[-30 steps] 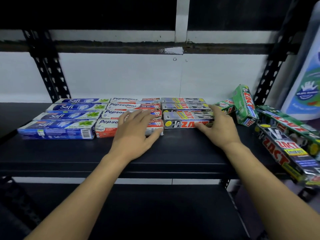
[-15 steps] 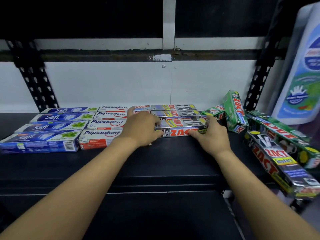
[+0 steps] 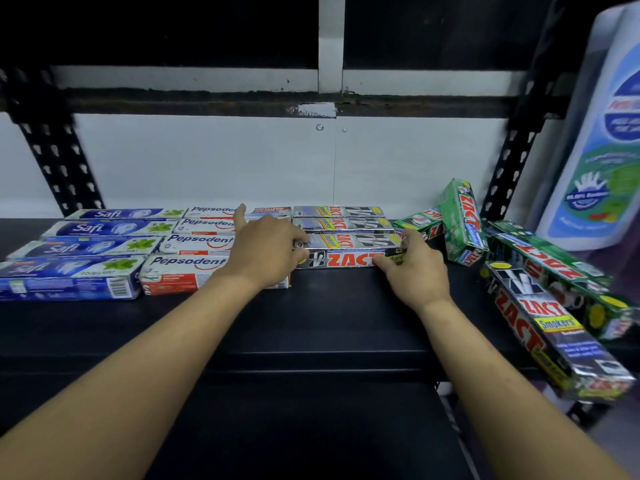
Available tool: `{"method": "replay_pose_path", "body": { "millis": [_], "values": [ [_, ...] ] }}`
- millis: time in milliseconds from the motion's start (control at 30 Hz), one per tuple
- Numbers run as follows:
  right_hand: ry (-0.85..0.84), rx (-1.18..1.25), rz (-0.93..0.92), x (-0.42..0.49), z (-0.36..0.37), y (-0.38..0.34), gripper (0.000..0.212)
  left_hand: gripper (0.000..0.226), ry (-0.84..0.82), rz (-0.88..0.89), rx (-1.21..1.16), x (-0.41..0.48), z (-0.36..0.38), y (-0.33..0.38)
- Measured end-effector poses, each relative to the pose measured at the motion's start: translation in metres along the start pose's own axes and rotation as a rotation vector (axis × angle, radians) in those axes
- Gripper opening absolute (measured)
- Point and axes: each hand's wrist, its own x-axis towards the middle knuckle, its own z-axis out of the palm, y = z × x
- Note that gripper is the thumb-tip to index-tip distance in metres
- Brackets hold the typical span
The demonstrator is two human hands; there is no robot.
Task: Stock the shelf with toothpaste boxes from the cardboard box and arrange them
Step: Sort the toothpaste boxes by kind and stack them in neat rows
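On the black shelf [image 3: 329, 327] lie three columns of toothpaste boxes: blue Safi boxes [image 3: 79, 251] at left, white-red Pepsodent boxes [image 3: 194, 244] in the middle, silver-black Zact boxes [image 3: 341, 225] to their right. My left hand [image 3: 263, 251] grips the left end of the front silver Zact box [image 3: 346, 258], index finger raised. My right hand [image 3: 415, 271] holds that box's right end. The cardboard box is out of view.
Green Zact boxes [image 3: 462, 220] lie jumbled at the shelf's right end, one standing tilted. A silver Zact Smokers box [image 3: 554, 337] overhangs the shelf's right front edge. A large white-blue bottle [image 3: 602, 140] stands at the right. Black perforated posts [image 3: 509, 154] frame the shelf.
My left hand slid right off the Pepsodent boxes onto the front Zact box's left end. Both hands now hold that box, and its printed side has turned to face the front.
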Motion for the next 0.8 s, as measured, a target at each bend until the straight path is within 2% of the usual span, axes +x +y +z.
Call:
{"method": "replay_pose_path", "body": {
  "millis": [300,733,800],
  "values": [
    [-0.030,-0.050,0.026,0.0039,0.0001,0.0008,0.059,0.023,0.016,-0.093,-0.113,0.0050,0.0043,0.0027],
    [-0.036,-0.040,0.010,0.0051,0.0006,0.0030,0.059,0.023,-0.052,-0.079,-0.104,0.0045,0.0014,0.0028],
    [-0.031,-0.034,0.002,0.0044,0.0003,0.0028,0.058,0.024,-0.014,-0.031,-0.073,-0.0017,0.0019,0.0042]
  ]
}}
